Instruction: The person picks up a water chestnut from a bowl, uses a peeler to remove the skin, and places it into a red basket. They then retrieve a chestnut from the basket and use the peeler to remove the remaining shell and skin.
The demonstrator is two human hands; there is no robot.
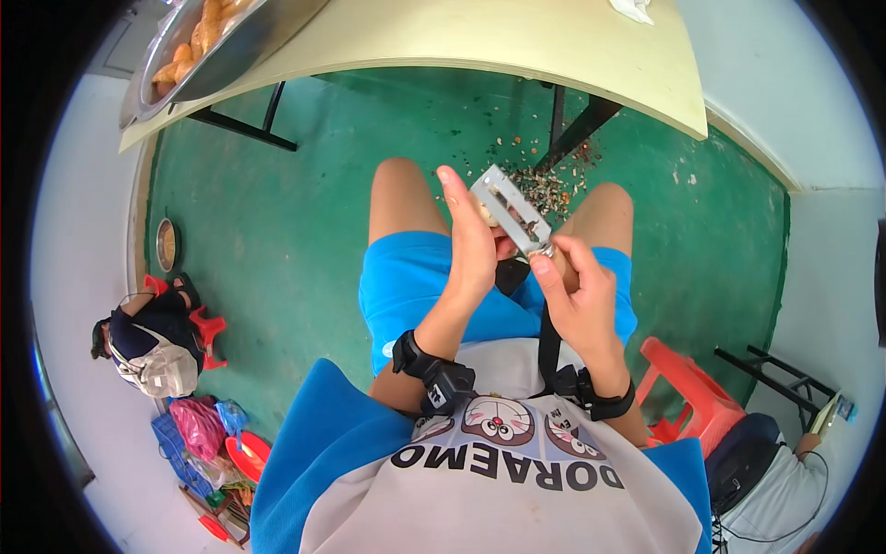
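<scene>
Metal peeler (510,218) held in air, just short of table (591,55) near edge, blade tilted. Right hand (580,300) pinches its lower end, fingers closed on it. Left hand (472,247) against its side, fingers straight, thumb hidden, so grip cannot be told. Peel scraps (544,185) on floor under table edge; bare green floor left of table leg (577,129).

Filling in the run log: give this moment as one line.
left hand: at metal tool, hold unclear | right hand: grips tool's lower end | scraps on floor
</scene>
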